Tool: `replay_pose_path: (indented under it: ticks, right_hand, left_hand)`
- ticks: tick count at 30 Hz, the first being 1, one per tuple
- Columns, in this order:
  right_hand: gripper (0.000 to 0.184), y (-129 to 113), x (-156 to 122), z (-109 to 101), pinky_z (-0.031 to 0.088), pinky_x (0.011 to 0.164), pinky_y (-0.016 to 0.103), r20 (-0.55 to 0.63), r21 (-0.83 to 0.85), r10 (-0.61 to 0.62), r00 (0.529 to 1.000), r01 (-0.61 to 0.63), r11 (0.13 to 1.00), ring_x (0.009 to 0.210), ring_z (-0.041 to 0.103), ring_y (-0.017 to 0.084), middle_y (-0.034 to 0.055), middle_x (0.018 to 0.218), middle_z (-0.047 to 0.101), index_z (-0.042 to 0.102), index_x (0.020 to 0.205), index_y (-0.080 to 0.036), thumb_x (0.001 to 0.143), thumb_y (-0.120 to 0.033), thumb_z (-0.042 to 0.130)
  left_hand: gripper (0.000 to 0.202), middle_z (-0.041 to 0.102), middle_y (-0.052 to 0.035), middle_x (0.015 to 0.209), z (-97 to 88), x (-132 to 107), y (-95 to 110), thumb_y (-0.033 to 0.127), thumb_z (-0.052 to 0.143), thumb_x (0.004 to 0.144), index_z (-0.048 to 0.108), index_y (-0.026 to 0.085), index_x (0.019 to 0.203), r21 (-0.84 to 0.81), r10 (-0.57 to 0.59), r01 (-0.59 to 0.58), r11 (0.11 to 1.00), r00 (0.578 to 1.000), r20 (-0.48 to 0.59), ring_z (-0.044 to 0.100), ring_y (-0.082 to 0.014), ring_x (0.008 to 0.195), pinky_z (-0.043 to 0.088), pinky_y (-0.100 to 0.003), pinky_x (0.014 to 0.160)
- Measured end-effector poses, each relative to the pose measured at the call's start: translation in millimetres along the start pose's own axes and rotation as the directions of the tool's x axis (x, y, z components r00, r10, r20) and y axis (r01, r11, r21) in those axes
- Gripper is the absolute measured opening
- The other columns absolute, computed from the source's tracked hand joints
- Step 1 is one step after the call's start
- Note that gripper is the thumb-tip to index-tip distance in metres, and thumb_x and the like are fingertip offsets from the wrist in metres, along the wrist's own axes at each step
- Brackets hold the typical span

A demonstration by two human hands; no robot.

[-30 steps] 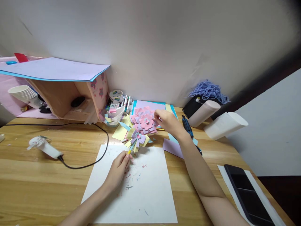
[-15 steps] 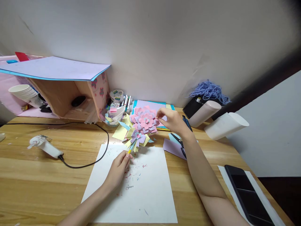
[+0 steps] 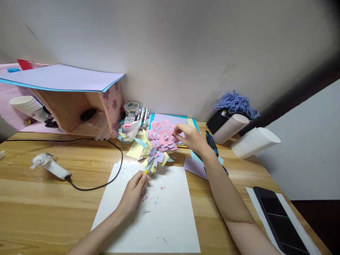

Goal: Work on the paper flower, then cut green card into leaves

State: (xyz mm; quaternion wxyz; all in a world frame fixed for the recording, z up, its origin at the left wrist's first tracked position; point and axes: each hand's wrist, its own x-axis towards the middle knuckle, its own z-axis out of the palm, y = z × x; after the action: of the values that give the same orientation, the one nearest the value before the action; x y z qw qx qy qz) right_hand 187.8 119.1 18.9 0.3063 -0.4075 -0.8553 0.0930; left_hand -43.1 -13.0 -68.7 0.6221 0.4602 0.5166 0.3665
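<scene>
- A crushed or torn petal looks like your likeliest trouble: the paper flower bouquet is built from thin folded pieces, and too firm a pinch or a sideways tug would crease one or pull it loose.
- Your left hand grips the stem low, at its yellow part, while the blooms spread well beyond it; if that hold slackens, the heads could roll or twist under the other hand.
- Your right hand has thumb and forefinger brought together at the right edge of the large pink flower, seemingly on an outer petal (how firmly, you can't tell from here).
- Watch your right forearm, too: scissors lie partly hidden beneath it and a utility knife just beyond it, so a careless sweep could catch or knock either.
- As for where it lies, the bouquet is between your two hands, ahead of the left and to the left of the right. The small lilac flower sits nearer your left hand than the pink one does.
- Below the blooms, your left hand is over the marked white sheet on the desk; whether the flower heads rest on anything, you cannot tell.
</scene>
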Motion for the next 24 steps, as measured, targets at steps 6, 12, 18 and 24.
replay_pose_path:
  ticks: [6,12,18,24]
  right_hand:
    - [0.014,2,1,2,0.039,0.066,0.025,0.002,-0.015,-0.016,1.0,0.016,1.0,0.072,0.051,0.015,0.0021,0.074,0.055,0.048,0.075,-0.019,0.075,-0.005,0.047]
    - [0.012,2,1,2,0.04,0.066,0.027,-0.004,-0.016,-0.015,1.0,0.015,1.0,0.073,0.051,0.016,0.0028,0.076,0.055,0.049,0.076,-0.019,0.075,-0.007,0.047]
    - [0.015,0,-1,-9,0.039,0.067,0.027,-0.016,-0.023,-0.017,1.0,0.017,1.0,0.072,0.051,0.016,0.0023,0.076,0.056,0.051,0.077,-0.019,0.073,-0.006,0.047]
    - [0.013,4,-1,-6,0.039,0.066,0.026,0.031,-0.002,-0.033,0.999,0.033,0.999,0.072,0.05,0.016,0.0023,0.076,0.056,0.05,0.077,-0.019,0.073,-0.007,0.048]
  left_hand:
    - [0.03,0.029,0.0066,0.053,0.4,0,0,0.044,0.037,0.086,0.049,0.018,0.079,0.014,0.005,-0.005,1.0,1.0,-0.01,0.024,-0.0082,0.046,0.022,-0.019,0.044]
    - [0.03,0.029,0.0065,0.054,-0.1,0,-1,0.045,0.037,0.086,0.05,0.018,0.08,0.009,0.007,-0.007,1.0,1.0,-0.008,0.024,-0.0082,0.046,0.022,-0.019,0.044]
    - [0.031,0.029,0.0067,0.053,0.0,0,0,0.044,0.038,0.085,0.05,0.017,0.079,0.006,0.006,-0.006,1.0,1.0,-0.011,0.024,-0.0078,0.046,0.021,-0.019,0.044]
    - [0.031,0.028,0.0071,0.052,0.2,1,1,0.044,0.038,0.085,0.05,0.017,0.079,-0.013,-0.002,0.002,1.0,1.0,-0.008,0.023,-0.0074,0.045,0.02,-0.019,0.043]
